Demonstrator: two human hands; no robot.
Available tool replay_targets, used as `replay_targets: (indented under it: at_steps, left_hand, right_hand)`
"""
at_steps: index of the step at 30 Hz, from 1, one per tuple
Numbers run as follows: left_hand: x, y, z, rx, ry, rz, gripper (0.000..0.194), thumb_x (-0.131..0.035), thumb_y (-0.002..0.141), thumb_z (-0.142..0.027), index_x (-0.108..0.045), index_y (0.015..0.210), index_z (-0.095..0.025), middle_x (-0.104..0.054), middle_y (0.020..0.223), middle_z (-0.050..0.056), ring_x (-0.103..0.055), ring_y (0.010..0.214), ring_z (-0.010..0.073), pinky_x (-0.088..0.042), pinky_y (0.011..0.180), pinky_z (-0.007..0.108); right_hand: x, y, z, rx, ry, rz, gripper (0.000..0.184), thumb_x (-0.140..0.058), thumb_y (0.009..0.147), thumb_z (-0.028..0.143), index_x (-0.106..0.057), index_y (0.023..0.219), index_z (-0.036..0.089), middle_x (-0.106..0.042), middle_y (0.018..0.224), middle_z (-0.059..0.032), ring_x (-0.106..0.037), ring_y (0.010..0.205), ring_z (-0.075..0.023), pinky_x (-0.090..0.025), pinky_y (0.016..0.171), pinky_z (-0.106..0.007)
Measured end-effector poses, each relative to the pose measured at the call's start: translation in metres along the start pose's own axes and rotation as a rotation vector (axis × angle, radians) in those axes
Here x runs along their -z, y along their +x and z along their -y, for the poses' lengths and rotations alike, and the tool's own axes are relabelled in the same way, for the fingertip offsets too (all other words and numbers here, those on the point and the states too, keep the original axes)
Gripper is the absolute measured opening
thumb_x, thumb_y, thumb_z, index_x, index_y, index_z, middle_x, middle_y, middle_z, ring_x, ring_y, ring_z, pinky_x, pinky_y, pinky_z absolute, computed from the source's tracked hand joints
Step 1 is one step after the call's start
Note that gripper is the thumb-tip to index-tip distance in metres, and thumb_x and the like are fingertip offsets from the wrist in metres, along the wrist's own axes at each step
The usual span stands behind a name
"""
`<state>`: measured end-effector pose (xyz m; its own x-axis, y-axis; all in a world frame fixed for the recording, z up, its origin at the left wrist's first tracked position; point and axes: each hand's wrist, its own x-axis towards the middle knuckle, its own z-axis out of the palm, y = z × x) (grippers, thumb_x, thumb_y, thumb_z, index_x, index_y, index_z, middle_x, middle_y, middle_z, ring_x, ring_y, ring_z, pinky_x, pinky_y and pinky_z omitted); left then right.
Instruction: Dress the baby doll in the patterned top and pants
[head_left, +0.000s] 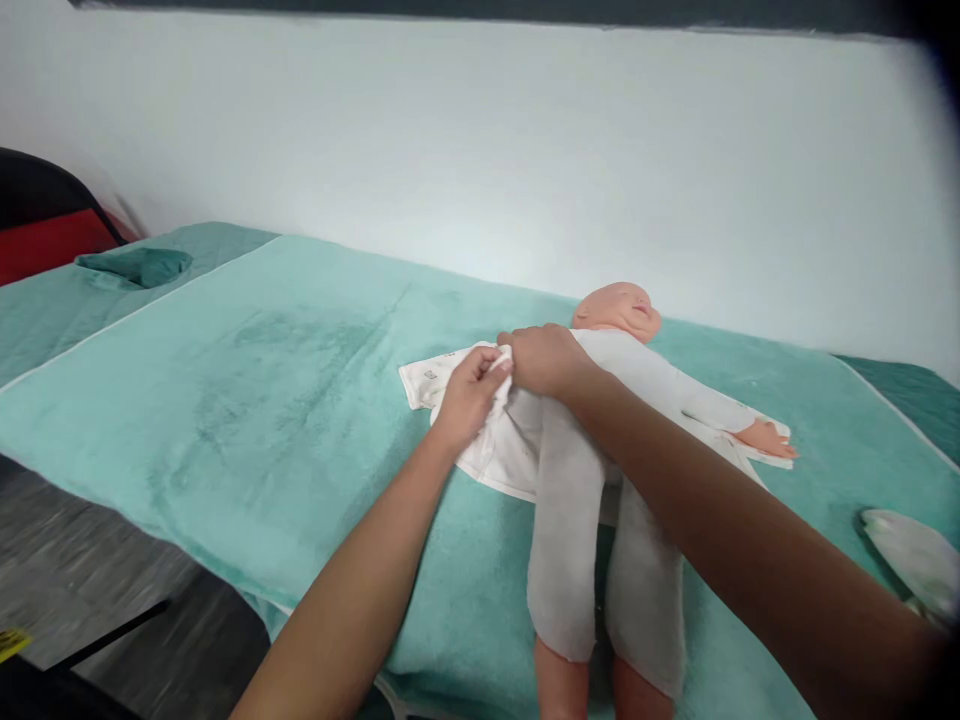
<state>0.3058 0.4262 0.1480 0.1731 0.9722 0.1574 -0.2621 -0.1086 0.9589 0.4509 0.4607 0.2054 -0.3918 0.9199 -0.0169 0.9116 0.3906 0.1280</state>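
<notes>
A baby doll [616, 312] lies on its back on a teal towel, its head toward the wall and turned to the right. It has on grey-white leggings [568, 540], and a white printed baby shirt [501, 455] is spread under and around its body. One doll hand [761, 436] shows at the right sleeve's cuff; the other doll arm is hidden. My left hand [469, 395] pinches the shirt's cloth near the left sleeve [426, 378]. Beside it, my right hand [546, 358] is curled closed over the cloth at the doll's side, its fingertips partly hidden.
The teal towel [300, 400] covers a bed set against a white wall [480, 150]. A pale cloth bundle [915, 560] lies at the right edge. At the far left are a face hole [142, 266] in the bed cover and a black and red chair [52, 225].
</notes>
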Motion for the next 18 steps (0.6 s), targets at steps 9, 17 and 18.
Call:
replay_targets:
  at_steps: [9, 17, 18]
  left_hand:
    - [-0.003, -0.007, -0.002, 0.062, -0.037, 0.182, 0.026, -0.066, 0.086, -0.045, -0.052, 0.088, -0.022, -0.036, 0.066, -0.006, -0.029, 0.054, 0.0076, -0.024, 0.05, 0.022]
    - [-0.004, -0.011, 0.003, -0.161, 0.127, 0.14, 0.013, -0.058, 0.092, -0.033, -0.055, 0.087, -0.022, -0.062, 0.121, 0.005, -0.054, 0.118, 0.0198, -0.036, 0.104, 0.032]
    - [-0.005, -0.011, 0.003, -0.16, 0.121, 0.151, 0.012, -0.057, 0.093, -0.032, -0.054, 0.088, -0.022, -0.059, 0.131, 0.006, -0.05, 0.129, 0.0212, -0.032, 0.109, 0.033]
  right_hand:
    - [-0.001, -0.015, -0.011, -0.056, 0.264, -0.168, 0.039, -0.049, 0.089, 0.026, -0.057, 0.126, 0.021, -0.066, 0.118, -0.0127, -0.058, 0.11, -0.0312, -0.041, 0.095, -0.042]
    - [-0.037, -0.134, -0.058, -0.877, 0.524, -0.875, 0.027, -0.05, 0.088, 0.037, -0.065, 0.106, 0.024, -0.068, 0.11, -0.0116, -0.064, 0.099, -0.0254, -0.051, 0.088, -0.036]
    - [-0.045, -0.143, -0.063, -0.955, 0.546, -0.817, 0.025, -0.05, 0.087, 0.039, -0.065, 0.101, 0.024, -0.069, 0.103, -0.0115, -0.064, 0.095, -0.0265, -0.05, 0.086, -0.038]
